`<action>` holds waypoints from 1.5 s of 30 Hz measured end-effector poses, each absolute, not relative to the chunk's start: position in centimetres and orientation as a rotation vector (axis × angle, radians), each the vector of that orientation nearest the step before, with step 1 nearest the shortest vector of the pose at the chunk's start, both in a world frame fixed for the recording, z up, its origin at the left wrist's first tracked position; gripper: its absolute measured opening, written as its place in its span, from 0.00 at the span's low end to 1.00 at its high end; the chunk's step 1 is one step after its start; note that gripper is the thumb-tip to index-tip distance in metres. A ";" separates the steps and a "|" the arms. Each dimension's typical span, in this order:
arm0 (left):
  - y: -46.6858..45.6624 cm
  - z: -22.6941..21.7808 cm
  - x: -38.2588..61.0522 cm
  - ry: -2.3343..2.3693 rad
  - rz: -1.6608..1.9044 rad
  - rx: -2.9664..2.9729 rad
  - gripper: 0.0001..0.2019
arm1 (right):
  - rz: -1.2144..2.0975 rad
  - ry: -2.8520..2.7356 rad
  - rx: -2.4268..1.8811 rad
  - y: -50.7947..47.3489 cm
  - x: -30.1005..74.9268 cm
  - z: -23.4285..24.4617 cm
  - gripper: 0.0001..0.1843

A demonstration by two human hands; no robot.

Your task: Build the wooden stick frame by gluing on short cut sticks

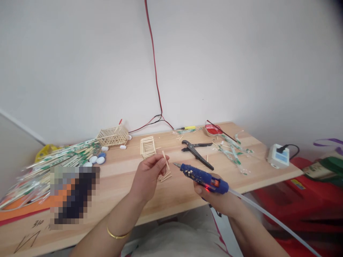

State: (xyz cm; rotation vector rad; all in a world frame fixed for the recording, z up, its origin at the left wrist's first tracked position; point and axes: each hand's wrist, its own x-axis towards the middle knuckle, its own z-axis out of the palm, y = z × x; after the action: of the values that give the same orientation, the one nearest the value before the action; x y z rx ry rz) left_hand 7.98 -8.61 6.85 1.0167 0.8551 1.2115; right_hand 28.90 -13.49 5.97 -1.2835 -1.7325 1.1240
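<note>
Between the thumb and fingers of my left hand (151, 173) a short wooden stick (165, 160) is pinched, tilted upward. My right hand (214, 200) grips a blue hot glue gun (203, 178) with a lit red light and a long glue stick out of its back. The gun's nozzle points at the stick, a small gap apart. Beneath my left fingers lie several short sticks (165, 177). Just beyond that hand stands a small open frame of sticks (148, 147). Black cutting pliers (197, 151) rest past the glue gun.
A cart-like stick basket (112, 136) stands back left, near white and blue bottle caps (100, 160). Wrapped chopsticks (61, 160) pile up at left. Toward the right are a red-lined dish (213, 129), torn wrappers (233, 153) and a white power box (278, 156). A yellow-handled screwdriver (189, 127) lies by the wall.
</note>
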 end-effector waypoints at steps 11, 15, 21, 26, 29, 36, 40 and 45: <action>-8.5 7.5 8.1 0.778 1.258 0.939 0.08 | 1.118 -1.769 -1.218 -13.8 28.8 5.4 0.16; -8.5 7.5 8.2 0.794 1.256 0.952 0.09 | 1.121 -1.739 -1.218 -13.8 28.6 5.3 0.15; -8.5 7.5 8.0 0.777 1.253 0.962 0.07 | 1.131 -1.714 -1.304 -13.7 28.7 5.3 0.14; -8.3 8.1 7.3 0.765 1.277 0.993 0.08 | 1.208 -1.619 -1.472 -12.5 28.7 4.8 0.16; -7.7 8.7 6.3 0.863 1.311 1.133 0.09 | 1.372 -1.452 -1.442 -11.1 28.4 3.7 0.20; -4.4 11.0 1.6 1.310 1.312 1.940 0.09 | 1.579 -1.023 -1.362 -8.4 28.6 1.5 0.21; -2.4 11.6 0.2 1.430 1.128 2.270 0.09 | 1.506 -1.237 -1.445 -8.3 29.8 0.8 0.21; -0.8 11.0 0.4 1.470 0.956 2.503 0.07 | 0.895 -1.594 -1.744 -8.1 30.5 0.2 0.24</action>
State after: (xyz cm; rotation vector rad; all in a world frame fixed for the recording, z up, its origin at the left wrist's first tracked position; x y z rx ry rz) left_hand 0.43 -0.84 11.00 2.5026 1.4696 0.9557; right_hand 30.53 -8.15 0.16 -1.7442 -1.5941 0.8953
